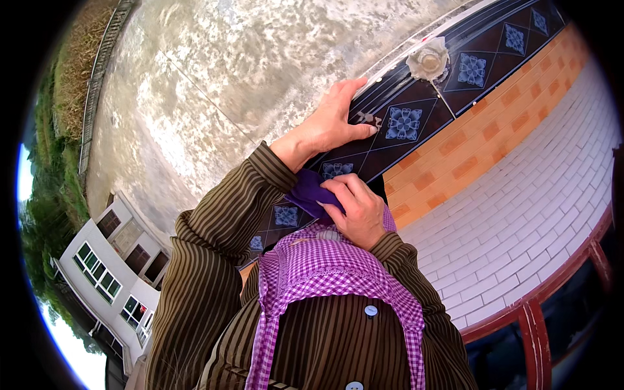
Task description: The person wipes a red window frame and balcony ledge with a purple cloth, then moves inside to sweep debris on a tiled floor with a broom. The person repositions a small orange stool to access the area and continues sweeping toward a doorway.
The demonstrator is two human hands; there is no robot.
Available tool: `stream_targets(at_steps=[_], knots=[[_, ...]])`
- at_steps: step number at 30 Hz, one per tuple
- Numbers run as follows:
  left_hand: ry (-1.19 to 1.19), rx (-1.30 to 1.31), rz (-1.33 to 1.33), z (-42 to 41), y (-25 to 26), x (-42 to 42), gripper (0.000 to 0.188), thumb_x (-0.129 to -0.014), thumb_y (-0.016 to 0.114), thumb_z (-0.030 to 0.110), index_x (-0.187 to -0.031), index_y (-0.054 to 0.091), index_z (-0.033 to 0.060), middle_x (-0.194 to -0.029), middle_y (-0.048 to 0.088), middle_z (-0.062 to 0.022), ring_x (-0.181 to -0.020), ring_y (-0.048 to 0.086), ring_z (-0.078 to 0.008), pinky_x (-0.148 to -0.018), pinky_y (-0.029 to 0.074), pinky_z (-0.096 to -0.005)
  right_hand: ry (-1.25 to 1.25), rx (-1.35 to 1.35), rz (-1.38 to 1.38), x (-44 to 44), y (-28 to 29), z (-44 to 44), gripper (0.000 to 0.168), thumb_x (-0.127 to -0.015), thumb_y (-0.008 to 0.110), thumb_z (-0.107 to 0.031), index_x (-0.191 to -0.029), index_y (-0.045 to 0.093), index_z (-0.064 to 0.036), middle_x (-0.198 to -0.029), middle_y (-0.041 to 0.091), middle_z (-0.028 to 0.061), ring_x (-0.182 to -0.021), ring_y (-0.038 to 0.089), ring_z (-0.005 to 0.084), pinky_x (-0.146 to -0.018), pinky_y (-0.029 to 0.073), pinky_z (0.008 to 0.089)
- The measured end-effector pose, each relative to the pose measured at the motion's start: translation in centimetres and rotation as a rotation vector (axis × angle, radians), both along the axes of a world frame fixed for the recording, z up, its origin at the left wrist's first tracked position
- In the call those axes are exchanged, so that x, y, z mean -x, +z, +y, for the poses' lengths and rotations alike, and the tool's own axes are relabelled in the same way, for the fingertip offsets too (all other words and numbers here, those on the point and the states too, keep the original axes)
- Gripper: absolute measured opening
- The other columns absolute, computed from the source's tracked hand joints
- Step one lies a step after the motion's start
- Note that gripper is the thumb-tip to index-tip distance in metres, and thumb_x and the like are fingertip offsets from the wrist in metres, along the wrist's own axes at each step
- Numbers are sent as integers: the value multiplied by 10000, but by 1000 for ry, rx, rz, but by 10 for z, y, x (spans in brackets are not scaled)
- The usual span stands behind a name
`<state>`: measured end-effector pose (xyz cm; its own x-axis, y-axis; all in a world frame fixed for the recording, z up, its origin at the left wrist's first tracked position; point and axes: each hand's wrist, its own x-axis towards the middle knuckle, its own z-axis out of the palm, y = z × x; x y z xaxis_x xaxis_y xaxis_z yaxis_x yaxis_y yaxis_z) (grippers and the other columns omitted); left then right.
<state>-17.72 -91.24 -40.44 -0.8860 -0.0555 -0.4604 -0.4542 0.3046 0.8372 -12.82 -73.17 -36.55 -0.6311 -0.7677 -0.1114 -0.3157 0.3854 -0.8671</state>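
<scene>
My left hand (334, 116) rests over the dark tiled ledge (356, 163), its fingers apart and holding nothing. Its fingertips reach the ledge's outer edge, while the thumb touches a small pale crumbly patch (369, 118) beside a blue flower pattern. Closer to my body, my right hand (357, 210) grips a bunched purple cloth (314, 192) between thumb and fingers. The cloth hangs partly over the ledge and against my purple checked apron (326, 273); part of it is hidden behind my left cuff and right fingers.
Farther along the ledge sits a pale, ragged-rimmed round object (429, 59). A stained concrete yard (204, 83) lies beyond the ledge. To the right are an orange-tiled band (458, 161), a white brick-pattern wall (507, 239) and red window frames (534, 331). A white building (87, 258) stands left.
</scene>
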Motion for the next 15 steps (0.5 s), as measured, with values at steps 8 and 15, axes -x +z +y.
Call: stream_targets(at_steps=[8,15], knots=[[7,7,-69,2,3,2,802,-773,765,167,-1454,349,93,-1320,417,-181,-1233,442,-294,-1038,379,-355,8,12,7,1,-1,-1,362,-711,774,-118,-1045,636,-96,-950,576,51,-816,643,225,-669,526,319],[28,2,-61,3,5,4,783,-760,763,158,-1438,374,103,-1297,445,-180,-1217,462,-302,-1029,390,-364,33,-5,4,5,1,-1,365,-705,778,-121,-1040,638,-91,-949,577,52,-816,643,217,-667,528,313]])
